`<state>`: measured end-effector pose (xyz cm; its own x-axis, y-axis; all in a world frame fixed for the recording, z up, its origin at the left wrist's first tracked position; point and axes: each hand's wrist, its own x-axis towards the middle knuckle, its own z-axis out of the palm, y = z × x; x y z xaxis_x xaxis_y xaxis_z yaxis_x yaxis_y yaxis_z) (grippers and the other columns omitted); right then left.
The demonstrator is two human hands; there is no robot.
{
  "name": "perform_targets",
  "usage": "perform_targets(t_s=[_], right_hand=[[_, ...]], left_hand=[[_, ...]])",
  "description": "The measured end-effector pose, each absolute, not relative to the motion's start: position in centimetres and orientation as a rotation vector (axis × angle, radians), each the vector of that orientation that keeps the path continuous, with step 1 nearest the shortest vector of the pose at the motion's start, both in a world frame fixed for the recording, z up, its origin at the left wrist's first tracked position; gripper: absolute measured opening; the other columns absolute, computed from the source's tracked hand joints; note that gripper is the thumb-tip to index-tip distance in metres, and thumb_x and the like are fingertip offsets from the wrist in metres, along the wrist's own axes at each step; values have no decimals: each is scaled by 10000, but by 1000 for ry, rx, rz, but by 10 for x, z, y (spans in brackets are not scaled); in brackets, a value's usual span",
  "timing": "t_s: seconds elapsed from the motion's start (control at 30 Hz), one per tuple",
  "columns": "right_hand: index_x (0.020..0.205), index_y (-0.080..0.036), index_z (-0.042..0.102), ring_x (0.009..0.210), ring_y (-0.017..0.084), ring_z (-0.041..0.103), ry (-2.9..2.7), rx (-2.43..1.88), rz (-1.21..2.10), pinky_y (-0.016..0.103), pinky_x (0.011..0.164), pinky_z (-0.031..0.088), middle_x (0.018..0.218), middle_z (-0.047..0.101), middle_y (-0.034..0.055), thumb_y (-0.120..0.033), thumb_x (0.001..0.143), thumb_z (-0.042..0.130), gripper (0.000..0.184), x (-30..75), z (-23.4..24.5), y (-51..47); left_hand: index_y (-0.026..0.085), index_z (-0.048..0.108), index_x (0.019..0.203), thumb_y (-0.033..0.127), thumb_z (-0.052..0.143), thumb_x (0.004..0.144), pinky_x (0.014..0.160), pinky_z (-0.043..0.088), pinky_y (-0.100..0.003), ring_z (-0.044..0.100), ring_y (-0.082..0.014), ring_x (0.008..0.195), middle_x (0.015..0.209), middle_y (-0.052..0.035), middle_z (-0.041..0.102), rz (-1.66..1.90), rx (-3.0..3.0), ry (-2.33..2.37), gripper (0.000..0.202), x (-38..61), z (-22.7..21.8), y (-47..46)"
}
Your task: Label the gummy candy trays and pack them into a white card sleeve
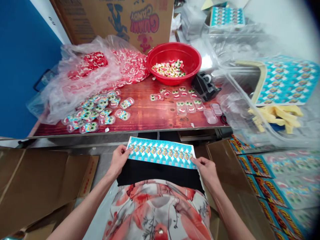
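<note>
A long blue-and-white sticker strip [161,151] is stretched flat above my lap, printed with a row of repeating labels. At its left end my left hand [121,158] pinches the edge between thumb and fingers. The other end is gripped by my right hand [206,167] in the same way. Beyond the strip, on the wooden table [142,116], lie a pile of small labelled candy packs [91,111] on the left and several clear packs with gummy eyes and teeth [186,106] on the right.
A red bowl [174,75] of gummies stands at the back, beside a plastic bag of red candy [127,65]. Right of it sits a black tape dispenser [205,87]. A clear bin [240,91] holds more sticker sheets [287,80]. Open cardboard boxes [37,176] flank me.
</note>
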<state>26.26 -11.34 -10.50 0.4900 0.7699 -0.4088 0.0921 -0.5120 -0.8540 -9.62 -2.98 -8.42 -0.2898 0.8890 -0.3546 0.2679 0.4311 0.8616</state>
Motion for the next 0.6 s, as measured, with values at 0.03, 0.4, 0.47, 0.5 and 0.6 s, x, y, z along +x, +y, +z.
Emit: perform_targets(t_s=[0.03, 0.4, 0.47, 0.5, 0.6], right_hand=[[470, -202, 486, 505, 103, 347, -667, -1914, 1068, 260, 506, 283, 466, 422, -53, -576, 531, 837, 517, 260, -104, -113], [704, -200, 607, 596, 149, 583, -423, -1689, 981, 283, 637, 468, 601, 623, -39, -395, 474, 931, 442, 250, -101, -112], [849, -195, 673, 615, 159, 603, -420, -1623, 1100, 287, 642, 478, 643, 660, -27, -379, 510, 923, 459, 252, -98, -112], [865, -188, 692, 627, 159, 606, -444, -1600, 1148, 285, 646, 477, 665, 675, -16, -384, 554, 905, 424, 252, -96, -112], [751, -180, 701, 637, 146, 586, -515, -1565, 1167, 267, 639, 456, 683, 679, -7, -394, 655, 849, 278, 254, -90, -111]], left_hand=[[206, 483, 570, 594, 785, 565, 500, 261, -232, 356, -92, 514, 521, 60, 429, 884, 992, 1791, 492, -96, -85, -30], [210, 519, 794, 496, 819, 674, 538, 340, -208, 459, -96, 570, 636, 68, 519, 1143, 993, 1785, 431, -99, -78, -51], [217, 552, 937, 472, 876, 601, 560, 390, -203, 527, -109, 595, 658, 67, 582, 1176, 865, 1713, 532, -99, -73, -53], [216, 569, 1011, 464, 893, 582, 580, 419, -205, 556, -115, 612, 669, 64, 606, 1163, 804, 1663, 591, -99, -71, -55], [199, 641, 1111, 458, 907, 578, 654, 483, -218, 608, -118, 671, 754, 33, 674, 1085, 681, 1553, 650, -101, -65, -58]])
